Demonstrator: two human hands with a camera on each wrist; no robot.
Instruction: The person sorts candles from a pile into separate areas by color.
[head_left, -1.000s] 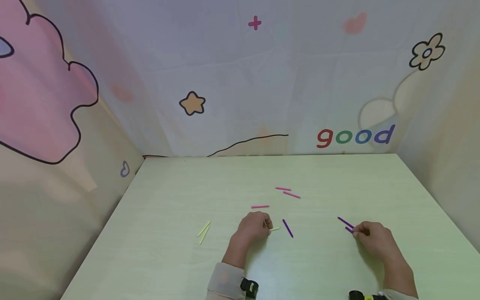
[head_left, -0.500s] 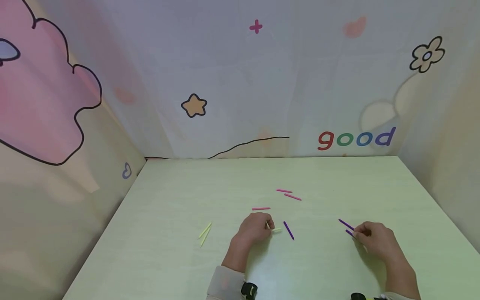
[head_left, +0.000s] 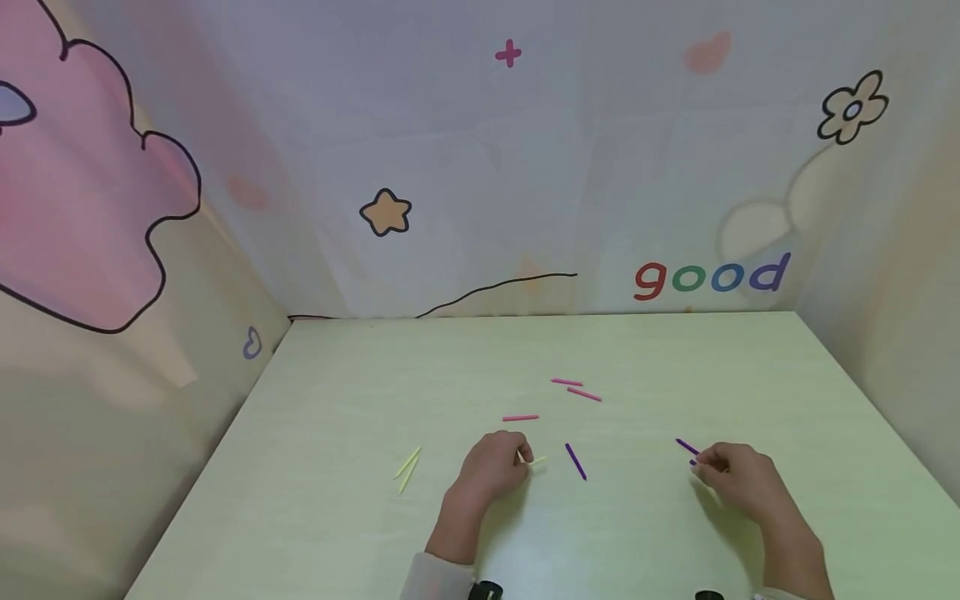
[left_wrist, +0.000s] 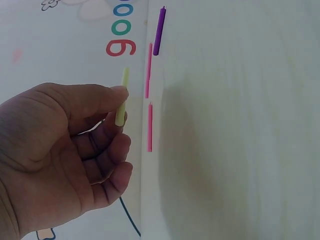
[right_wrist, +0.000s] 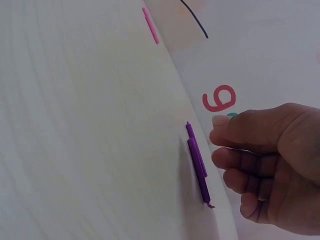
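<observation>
My left hand [head_left: 495, 467] pinches a thin pale yellow candle [left_wrist: 120, 116] between thumb and forefinger, above the table left of centre. Its other fingers are bent and hold nothing. Toward the right, my right hand [head_left: 738, 479] hovers beside two purple candles [right_wrist: 199, 172] lying side by side on the table. In the right wrist view its fingers are loosely bent, apart from those candles, with nothing between them. The head view shows the hand covering part of the purple pair. A single purple candle [head_left: 576, 462] lies between the two hands.
Two yellow candles [head_left: 407, 467] lie close together left of my left hand. One pink candle [head_left: 521, 417] lies just beyond that hand, and two more pink candles [head_left: 576, 387] farther back. A printed cloth wall [head_left: 465, 167] rises at the table's [head_left: 337, 375] back edge.
My left hand has shifted a little left and toward me with the yellow candle. My right hand has moved slightly left, now covering more of the purple pair.
</observation>
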